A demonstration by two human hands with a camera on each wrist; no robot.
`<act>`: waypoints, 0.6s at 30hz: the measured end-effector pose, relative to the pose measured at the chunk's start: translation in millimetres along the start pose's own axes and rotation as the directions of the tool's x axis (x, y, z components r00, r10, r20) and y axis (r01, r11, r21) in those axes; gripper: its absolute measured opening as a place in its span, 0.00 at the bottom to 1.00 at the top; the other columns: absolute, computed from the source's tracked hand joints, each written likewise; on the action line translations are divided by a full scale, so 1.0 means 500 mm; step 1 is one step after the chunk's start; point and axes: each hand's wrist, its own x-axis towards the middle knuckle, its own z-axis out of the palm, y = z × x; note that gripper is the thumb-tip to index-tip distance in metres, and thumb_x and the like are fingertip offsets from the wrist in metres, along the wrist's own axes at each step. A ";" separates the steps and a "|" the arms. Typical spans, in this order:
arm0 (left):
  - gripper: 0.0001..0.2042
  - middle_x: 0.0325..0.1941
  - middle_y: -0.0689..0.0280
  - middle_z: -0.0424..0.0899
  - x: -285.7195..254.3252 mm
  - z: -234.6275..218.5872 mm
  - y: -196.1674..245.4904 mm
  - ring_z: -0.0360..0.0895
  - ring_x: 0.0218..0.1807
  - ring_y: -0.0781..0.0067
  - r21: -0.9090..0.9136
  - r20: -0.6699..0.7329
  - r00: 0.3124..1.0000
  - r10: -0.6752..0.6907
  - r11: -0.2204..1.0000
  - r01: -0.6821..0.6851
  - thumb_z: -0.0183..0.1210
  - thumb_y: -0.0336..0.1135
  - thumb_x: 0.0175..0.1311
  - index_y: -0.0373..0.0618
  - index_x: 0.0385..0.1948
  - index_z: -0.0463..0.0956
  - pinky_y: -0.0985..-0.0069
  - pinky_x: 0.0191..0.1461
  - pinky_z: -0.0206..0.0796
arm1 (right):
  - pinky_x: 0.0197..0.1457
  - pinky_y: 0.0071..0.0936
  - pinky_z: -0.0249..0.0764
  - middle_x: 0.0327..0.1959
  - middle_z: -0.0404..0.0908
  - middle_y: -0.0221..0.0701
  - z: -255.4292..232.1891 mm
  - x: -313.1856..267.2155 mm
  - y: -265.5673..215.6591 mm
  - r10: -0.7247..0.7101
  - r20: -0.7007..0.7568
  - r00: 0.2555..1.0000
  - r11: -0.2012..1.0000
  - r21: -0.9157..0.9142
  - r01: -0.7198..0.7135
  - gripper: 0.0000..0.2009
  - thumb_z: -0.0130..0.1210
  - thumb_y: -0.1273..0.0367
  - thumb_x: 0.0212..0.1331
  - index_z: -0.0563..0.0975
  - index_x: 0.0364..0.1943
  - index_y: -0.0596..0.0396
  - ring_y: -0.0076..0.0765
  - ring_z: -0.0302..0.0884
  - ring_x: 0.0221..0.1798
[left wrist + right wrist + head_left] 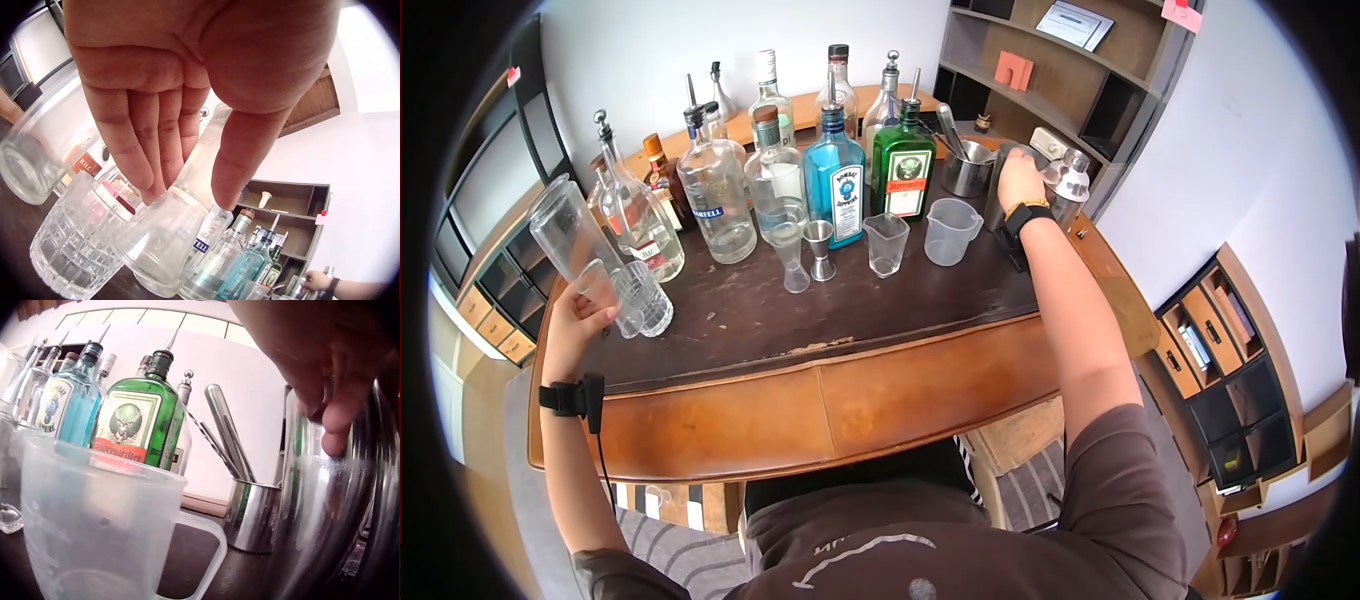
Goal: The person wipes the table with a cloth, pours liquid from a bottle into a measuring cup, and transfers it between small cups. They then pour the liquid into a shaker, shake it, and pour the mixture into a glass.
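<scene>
My left hand [582, 315] pinches a clear hourglass-shaped jigger [159, 240] by its narrow middle, thumb on one side and fingers on the other. Right beside it stands a cut-glass tumbler [75, 244], and behind the hand a tall clear mixing glass [565, 225] leans in the view. At the far right of the table, my right hand [1022, 182] grips the upper part of a metal shaker tin [312, 512], with fingertips over its side. A metal cup of bar tools [253, 515] is close to that tin, and a clear plastic measuring jug [100, 525] is nearer the camera.
Several bottles line the back, among them a blue one [834, 185] and a green one [904, 170]. A metal jigger [820, 250], another clear jigger [793, 265] and a small glass pitcher [887, 245] stand mid-table. A cobbler shaker [1072, 178] is beside the right hand.
</scene>
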 end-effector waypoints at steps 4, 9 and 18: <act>0.29 0.50 0.63 0.82 -0.006 -0.007 -0.004 0.79 0.50 0.74 -0.007 0.035 0.999 0.011 1.000 -0.010 0.65 0.23 0.55 0.35 0.61 0.67 0.77 0.56 0.70 | 0.45 0.43 0.81 0.36 0.82 0.51 -0.021 0.009 -0.001 -0.059 -0.072 0.996 0.998 0.000 0.059 0.10 0.43 0.75 0.62 0.76 0.38 0.67 0.55 0.83 0.41; 0.27 0.50 0.63 0.81 -0.015 -0.018 0.003 0.79 0.51 0.75 -0.019 0.010 1.000 0.001 1.000 -0.001 0.65 0.24 0.56 0.35 0.59 0.68 0.77 0.57 0.69 | 0.45 0.44 0.79 0.36 0.80 0.51 -0.089 0.011 -0.023 -0.119 -0.241 0.963 0.987 0.079 0.141 0.04 0.51 0.75 0.58 0.76 0.34 0.62 0.56 0.82 0.41; 0.28 0.51 0.64 0.81 -0.018 -0.002 0.005 0.79 0.52 0.74 0.004 0.025 0.999 0.031 1.000 -0.031 0.66 0.25 0.56 0.36 0.61 0.67 0.77 0.56 0.69 | 0.36 0.37 0.75 0.30 0.80 0.40 -0.340 -0.063 -0.139 -0.273 -0.424 0.864 0.806 0.389 0.446 0.04 0.58 0.76 0.57 0.76 0.34 0.61 0.44 0.80 0.30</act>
